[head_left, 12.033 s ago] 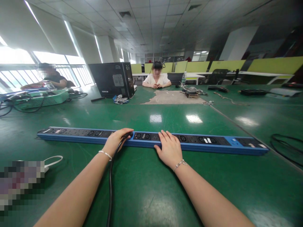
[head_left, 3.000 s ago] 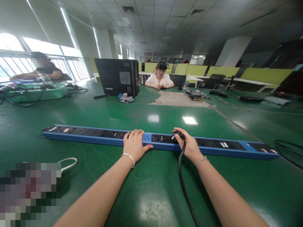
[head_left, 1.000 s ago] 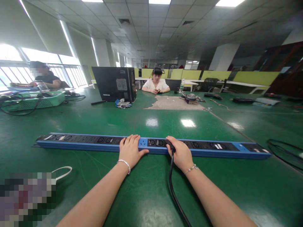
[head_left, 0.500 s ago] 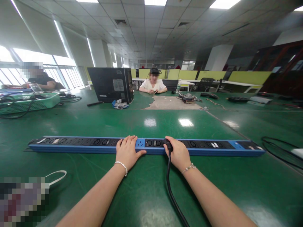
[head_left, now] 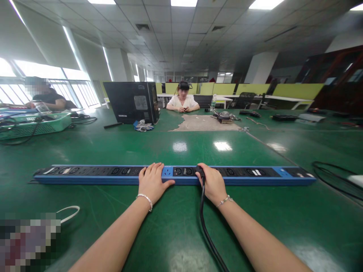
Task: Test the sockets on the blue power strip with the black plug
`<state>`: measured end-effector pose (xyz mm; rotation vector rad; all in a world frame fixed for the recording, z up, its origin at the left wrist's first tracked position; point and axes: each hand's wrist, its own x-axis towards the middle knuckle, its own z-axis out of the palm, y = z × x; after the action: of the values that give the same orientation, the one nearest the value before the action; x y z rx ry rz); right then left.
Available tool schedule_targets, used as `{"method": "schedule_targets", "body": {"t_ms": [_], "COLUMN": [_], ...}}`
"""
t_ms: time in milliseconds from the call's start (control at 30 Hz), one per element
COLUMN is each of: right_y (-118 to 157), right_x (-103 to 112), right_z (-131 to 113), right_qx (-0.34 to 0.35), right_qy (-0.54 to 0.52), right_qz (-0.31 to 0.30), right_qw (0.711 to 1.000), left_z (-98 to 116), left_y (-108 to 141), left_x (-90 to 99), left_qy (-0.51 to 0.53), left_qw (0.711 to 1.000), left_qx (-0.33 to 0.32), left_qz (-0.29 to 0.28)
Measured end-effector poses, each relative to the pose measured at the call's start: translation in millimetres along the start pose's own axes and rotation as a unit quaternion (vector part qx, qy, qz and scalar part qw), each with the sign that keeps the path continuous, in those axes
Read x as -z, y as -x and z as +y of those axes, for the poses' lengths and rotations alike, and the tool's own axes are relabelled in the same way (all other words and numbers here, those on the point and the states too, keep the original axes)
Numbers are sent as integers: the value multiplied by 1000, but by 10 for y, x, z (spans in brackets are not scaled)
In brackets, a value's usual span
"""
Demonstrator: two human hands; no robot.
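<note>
A long blue-and-black power strip [head_left: 153, 180] lies across the green table in the head view, its rows of sockets facing up. My left hand [head_left: 151, 179] grips it left of the middle, fingers over the far edge and thumb along the near side, beside a blue socket [head_left: 167, 171]. My right hand [head_left: 214, 183] is closed around a black plug [head_left: 200, 172], which sits against the strip's socket face. How deep the plug is in a socket is hidden. From it a thick black cable [head_left: 202, 211] runs down toward me between my forearms.
A black computer case [head_left: 130, 102] and gloves [head_left: 143, 125] stand behind the strip. At left are a green basket [head_left: 39, 126] and a blurred item with a white loop [head_left: 69, 213]. Black cables [head_left: 337, 181] lie at right. One person [head_left: 183, 102] sits opposite, another [head_left: 48, 96] far left.
</note>
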<state>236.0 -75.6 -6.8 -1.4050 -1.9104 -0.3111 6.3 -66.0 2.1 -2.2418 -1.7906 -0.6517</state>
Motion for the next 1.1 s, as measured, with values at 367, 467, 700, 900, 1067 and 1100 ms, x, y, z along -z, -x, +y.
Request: {"method": "schedule_targets", "body": {"t_ms": [367, 467, 700, 900, 1067, 1100], "right_y": [13, 147, 198, 204, 175, 172], "right_x": [538, 717, 761, 801, 815, 813], "right_z": [766, 1142, 1252, 1240, 1185, 1177], "right_qx": [-258, -268, -230, -208, -185, -185], "right_qy": [-143, -119, -120, -74, -30, -27], "right_qz": [131, 94, 37, 15, -11, -13], "right_qw": [946, 951, 965, 975, 982, 982], "left_z": [-26, -33, -23, -25, -32, -34], "left_y": [-14, -10, -7, -13, -10, -9], "left_x": [-3, -7, 12, 14, 2, 0], "left_qy": [-2, -4, -9, -14, -15, -14], "left_qw": [1000, 1000, 1000, 1000, 1000, 1000], "left_qx": [-4, -9, -6, -7, -8, -9], "left_qz": [-9, -6, -7, -13, -8, -7]}}
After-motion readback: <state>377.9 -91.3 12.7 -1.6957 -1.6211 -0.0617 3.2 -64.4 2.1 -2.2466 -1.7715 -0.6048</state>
